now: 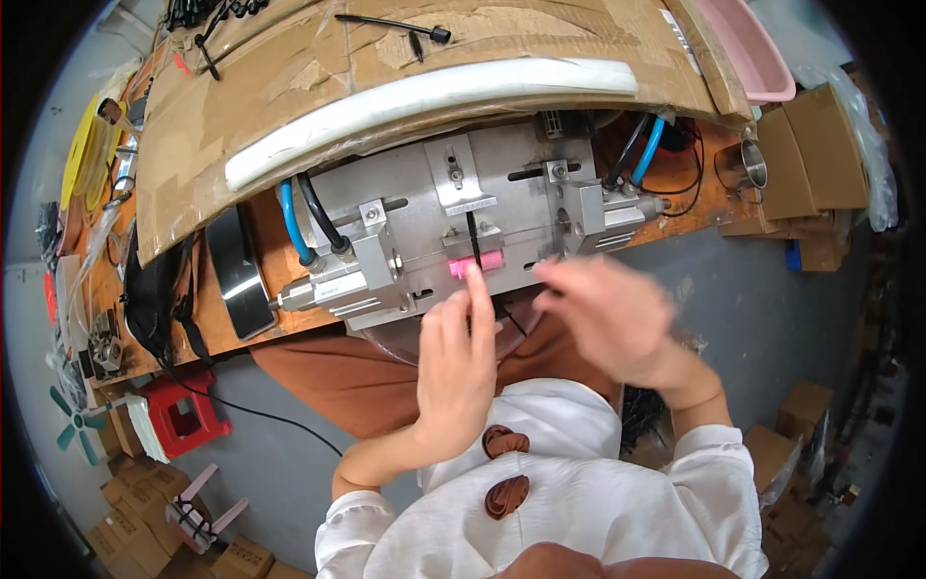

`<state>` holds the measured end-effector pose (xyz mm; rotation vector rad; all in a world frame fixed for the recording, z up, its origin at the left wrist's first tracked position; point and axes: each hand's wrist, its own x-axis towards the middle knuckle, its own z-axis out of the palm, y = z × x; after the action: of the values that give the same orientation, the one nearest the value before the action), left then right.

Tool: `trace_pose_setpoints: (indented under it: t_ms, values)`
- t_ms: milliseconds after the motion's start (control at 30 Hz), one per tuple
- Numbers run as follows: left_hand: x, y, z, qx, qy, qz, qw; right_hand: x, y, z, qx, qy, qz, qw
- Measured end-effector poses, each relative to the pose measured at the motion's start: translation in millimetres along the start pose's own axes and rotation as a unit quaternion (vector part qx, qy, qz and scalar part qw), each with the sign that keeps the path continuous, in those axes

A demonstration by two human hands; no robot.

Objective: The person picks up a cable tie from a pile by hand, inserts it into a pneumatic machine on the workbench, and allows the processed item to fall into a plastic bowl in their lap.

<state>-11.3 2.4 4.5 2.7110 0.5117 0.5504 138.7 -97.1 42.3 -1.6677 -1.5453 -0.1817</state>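
The left hand [453, 367], index extended, reaches the pink cylinder [493, 261] on the metal fixture [344, 183] at twelve o'clock; the right hand [617, 311] blurs at two. Whether either pinches, I cannot tell.

I sit before an orange-brown wooden workbench [268, 228]. Directly on it is a silver-grey metal fixture [506, 162] with a flat plate. At my left lie a black rectangular phone [237, 275] and a black strapped bundle [149, 299]; at my right is a shiny round metal cup [741, 170].
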Motion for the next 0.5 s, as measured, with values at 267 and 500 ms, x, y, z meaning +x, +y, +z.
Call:
trace_pose_setpoints:
  t_ms: [267,500]
  values:
    - [-12,-9,-19,-0.025,0.045,-0.061,0.997,-33,-12,59,-0.011,-0.079,0.074,0.994]
    - [-12,-16,-21,-0.031,0.057,-0.058,0.996,-29,-7,57,-0.016,-0.078,0.081,0.993]
